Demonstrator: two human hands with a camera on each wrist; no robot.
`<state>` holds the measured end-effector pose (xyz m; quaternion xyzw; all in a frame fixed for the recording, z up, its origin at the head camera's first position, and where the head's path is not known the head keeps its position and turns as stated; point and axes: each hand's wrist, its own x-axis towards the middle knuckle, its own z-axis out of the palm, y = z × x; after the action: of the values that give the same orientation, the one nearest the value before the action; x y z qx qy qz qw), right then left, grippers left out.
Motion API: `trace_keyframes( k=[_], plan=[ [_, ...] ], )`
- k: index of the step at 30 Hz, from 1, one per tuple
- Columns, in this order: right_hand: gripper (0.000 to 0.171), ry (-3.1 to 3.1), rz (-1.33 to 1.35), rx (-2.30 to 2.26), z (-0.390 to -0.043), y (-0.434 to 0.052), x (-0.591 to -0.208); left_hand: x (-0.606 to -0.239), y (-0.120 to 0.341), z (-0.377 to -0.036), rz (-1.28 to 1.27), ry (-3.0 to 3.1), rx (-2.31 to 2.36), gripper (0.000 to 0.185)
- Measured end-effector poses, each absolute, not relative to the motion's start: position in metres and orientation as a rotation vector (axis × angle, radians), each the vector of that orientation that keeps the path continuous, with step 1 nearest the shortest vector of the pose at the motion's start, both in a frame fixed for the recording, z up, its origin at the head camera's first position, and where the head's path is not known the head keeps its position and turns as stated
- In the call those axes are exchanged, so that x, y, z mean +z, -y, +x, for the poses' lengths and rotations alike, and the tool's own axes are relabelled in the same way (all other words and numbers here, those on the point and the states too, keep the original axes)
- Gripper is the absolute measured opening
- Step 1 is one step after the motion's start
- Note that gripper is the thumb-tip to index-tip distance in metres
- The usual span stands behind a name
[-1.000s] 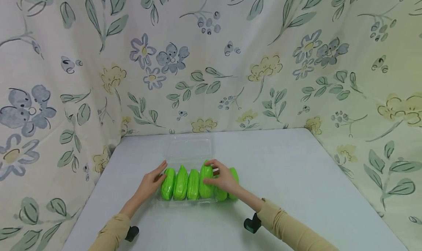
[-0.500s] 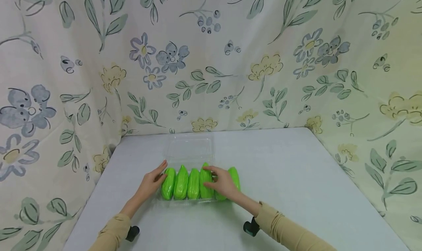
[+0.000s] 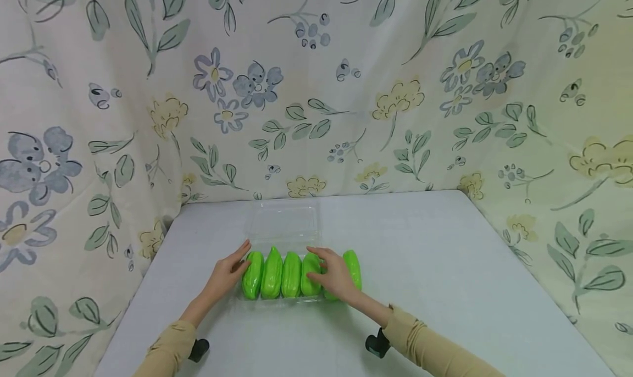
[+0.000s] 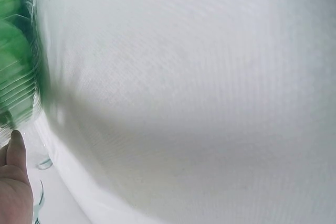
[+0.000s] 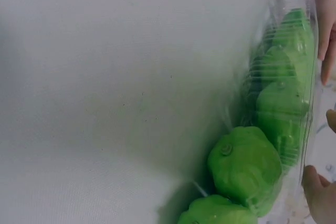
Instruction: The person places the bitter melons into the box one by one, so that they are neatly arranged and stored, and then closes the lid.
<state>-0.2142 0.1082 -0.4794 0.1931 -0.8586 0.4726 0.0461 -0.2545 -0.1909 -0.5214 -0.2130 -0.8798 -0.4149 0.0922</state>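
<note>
The left hand (image 3: 225,275) lies flat-fingered against the end green chayote (image 3: 253,275) in the clear plastic clamshell tray (image 3: 284,226). The right hand (image 3: 334,271) rests with relaxed, spread fingers on the fourth chayote (image 3: 310,266).

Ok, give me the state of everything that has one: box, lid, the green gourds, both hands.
Clear plastic box: open, on the table, holding gourds.
Lid: folded back flat behind the box.
Green gourds: in a row side by side; four plainly in the box, the rightmost seems outside it.
Left hand: fingers straight, touching the leftmost gourd.
Right hand: fingers resting on the gourds, no closed grip.
</note>
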Motion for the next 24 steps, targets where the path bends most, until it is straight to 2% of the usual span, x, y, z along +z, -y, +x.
trace_keyframes(
  k=[24],
  plan=[
    [0.055, 2.634, 0.581, 1.45, -0.2137, -0.1082, -0.482, -0.5223, 0.1912, -0.2546, -0.643, 2.594, -1.235, 0.047]
  ],
)
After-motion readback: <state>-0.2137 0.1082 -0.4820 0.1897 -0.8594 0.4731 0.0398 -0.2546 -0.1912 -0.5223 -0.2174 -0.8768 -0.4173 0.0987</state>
